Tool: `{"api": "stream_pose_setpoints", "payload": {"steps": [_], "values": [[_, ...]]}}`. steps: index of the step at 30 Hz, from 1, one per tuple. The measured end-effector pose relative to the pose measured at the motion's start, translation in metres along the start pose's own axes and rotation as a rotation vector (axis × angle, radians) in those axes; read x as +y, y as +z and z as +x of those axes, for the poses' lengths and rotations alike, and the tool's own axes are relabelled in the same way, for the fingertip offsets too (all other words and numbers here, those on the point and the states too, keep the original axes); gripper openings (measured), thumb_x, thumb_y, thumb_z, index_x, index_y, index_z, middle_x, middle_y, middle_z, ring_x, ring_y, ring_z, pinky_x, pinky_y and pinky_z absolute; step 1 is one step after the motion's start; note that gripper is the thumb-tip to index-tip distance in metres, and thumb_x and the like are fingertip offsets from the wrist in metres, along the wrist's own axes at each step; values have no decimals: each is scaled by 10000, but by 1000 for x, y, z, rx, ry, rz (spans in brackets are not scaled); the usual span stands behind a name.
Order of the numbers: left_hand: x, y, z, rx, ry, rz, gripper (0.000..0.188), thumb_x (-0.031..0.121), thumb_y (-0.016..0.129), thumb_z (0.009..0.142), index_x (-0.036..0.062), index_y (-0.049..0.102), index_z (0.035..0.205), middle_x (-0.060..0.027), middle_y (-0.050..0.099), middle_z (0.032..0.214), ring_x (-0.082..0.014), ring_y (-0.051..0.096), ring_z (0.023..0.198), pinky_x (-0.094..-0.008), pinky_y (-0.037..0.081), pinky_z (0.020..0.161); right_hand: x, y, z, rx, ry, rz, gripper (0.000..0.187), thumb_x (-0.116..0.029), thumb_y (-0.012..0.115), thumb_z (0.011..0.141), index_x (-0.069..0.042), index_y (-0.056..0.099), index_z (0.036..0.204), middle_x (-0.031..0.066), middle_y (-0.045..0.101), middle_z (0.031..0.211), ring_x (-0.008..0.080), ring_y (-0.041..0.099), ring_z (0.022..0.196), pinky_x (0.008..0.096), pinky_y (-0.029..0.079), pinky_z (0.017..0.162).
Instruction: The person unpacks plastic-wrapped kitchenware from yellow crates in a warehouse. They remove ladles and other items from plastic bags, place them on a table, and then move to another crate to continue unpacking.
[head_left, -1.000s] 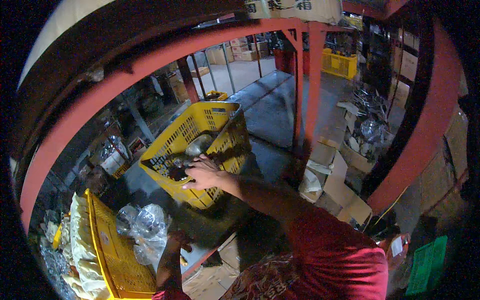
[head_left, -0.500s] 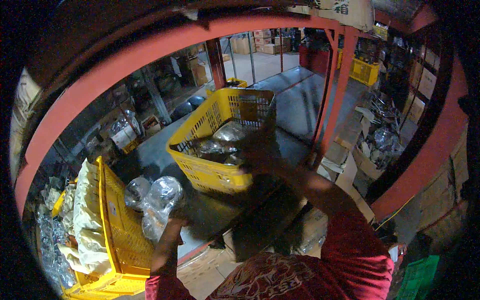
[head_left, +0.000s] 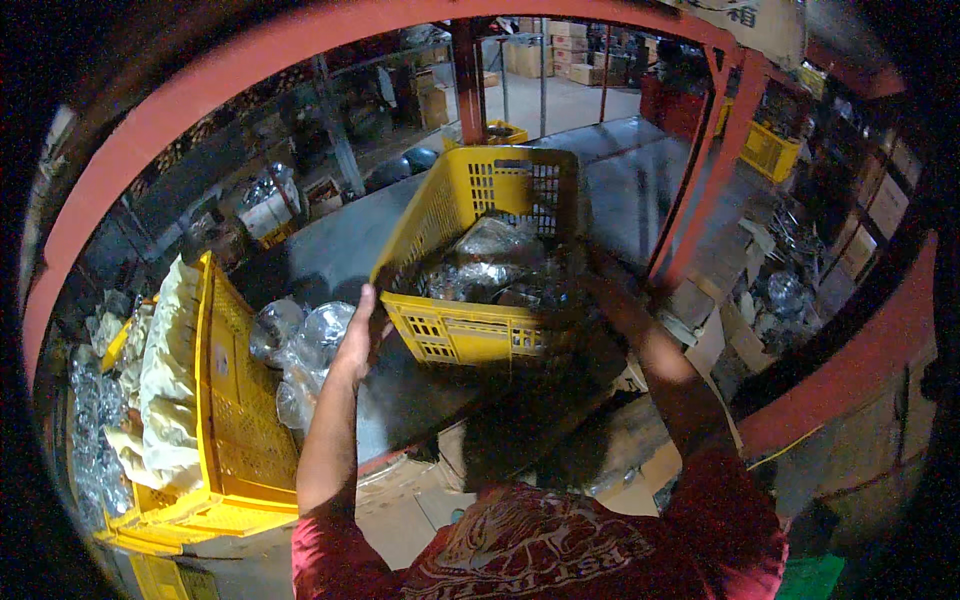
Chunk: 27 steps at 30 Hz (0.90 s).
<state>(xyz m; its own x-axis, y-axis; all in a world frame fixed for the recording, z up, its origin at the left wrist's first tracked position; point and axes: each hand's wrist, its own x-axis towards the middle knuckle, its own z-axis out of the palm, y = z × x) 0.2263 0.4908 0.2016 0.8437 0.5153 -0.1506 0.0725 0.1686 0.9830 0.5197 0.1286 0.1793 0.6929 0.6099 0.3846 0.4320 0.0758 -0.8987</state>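
Note:
A yellow slatted plastic crate (head_left: pixel 465 330) stands on the dark grey tabletop in front of me. Inside it lie shiny, clear-wrapped items (head_left: pixel 490 250), their kind hard to make out. My left hand (head_left: pixel 362 335) is at the crate's near left corner, thumb pointing up and fingers apart along its side; whether it presses on the crate is unclear. At the crate's right side is my right hand (head_left: pixel 602 278), in deep shadow, with its fingers hidden. Clear rounded plastic-wrapped pieces (head_left: pixel 305 345) lie on the table just left of my left hand.
Another yellow crate (head_left: pixel 235 390), with cream cloth (head_left: pixel 170 370) over its side, stands at the left beside clear plastic wrapping (head_left: pixel 98 450). A red metal frame (head_left: pixel 690 215) borders the table. Open cardboard boxes (head_left: pixel 745 340) are at the right.
My left hand has come up from beside the clear plastic pieces to the crate's near left corner. My right hand has moved from over the crate to its right side. The view has shifted.

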Motion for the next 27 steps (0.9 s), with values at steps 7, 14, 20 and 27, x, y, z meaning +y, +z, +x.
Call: {"api": "stream_pose_setpoints", "payload": {"steps": [7,14,20,27], "values": [[-8,38,-29,225,200,118,732,431,687,811,25,449,1372,-107,550,1299,-254,486,1221,-410,333,1064,6,14,-21,-72,-26,-452,669,-216,625,870,5,344,1435,204,433,1418,302,440,1280,412,373,1053],[-5,-18,-15,358,50,215,558,476,371,993,44,542,1301,-47,601,1245,-213,553,1132,-369,392,1029,-108,70,-111,-185,-153,-218,810,-285,651,839,5,251,1480,267,357,1427,389,388,1312,448,327,1084],[22,-6,-25,366,18,450,463,362,440,979,5,521,1262,-93,621,1153,-232,594,1006,-384,507,853,-96,13,-57,126,-542,-393,605,-373,673,764,-63,597,1277,243,498,1246,408,473,1165,467,363,1025],[22,-4,-11,420,211,493,402,285,453,954,-17,593,1181,-92,643,1073,-199,596,922,-341,487,800,-63,-27,20,-240,-749,-773,684,-563,801,618,-47,652,1043,168,552,1142,408,475,1129,543,321,1035]]}}
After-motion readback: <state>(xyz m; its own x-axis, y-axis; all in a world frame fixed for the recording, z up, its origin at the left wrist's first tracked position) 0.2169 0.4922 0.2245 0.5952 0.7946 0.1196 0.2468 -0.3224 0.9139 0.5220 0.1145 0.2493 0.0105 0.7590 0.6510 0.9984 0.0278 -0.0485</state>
